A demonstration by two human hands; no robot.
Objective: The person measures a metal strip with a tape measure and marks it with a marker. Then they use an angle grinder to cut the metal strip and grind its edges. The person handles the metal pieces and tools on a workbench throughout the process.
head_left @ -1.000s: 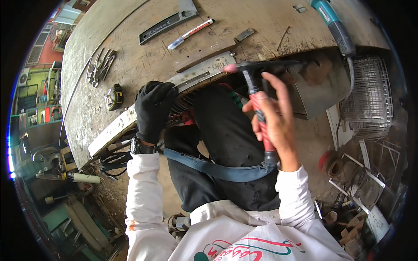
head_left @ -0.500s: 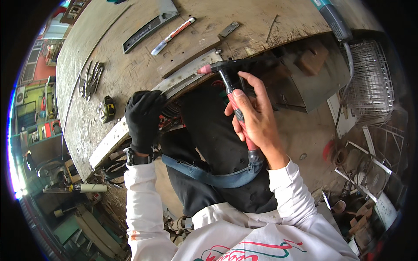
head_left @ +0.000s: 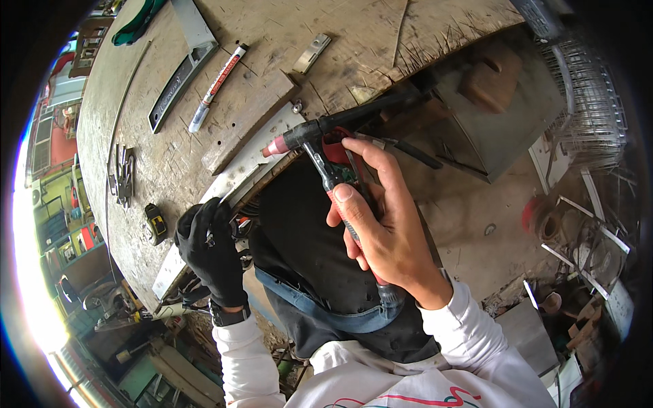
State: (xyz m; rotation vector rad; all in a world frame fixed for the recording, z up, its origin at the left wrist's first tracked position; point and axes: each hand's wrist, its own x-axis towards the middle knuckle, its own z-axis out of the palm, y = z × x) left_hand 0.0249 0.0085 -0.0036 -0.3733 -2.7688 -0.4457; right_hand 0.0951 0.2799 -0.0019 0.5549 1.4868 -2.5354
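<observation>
At bench, hands curled — right holding slanted torch, nozzle leftward, left's grip unclear

Welding torch, one: black head and neck, pink nozzle, red grip; held aslant in the right hand, head beyond the fingers, nozzle angled toward the left hand's side. Blue-sheathed cable ran from its rear end, below the right hand. Metal strip, one: long, flat, pale grey; lay diagonally, showing on both sides of the left hand, its far end beneath the nozzle.
</observation>
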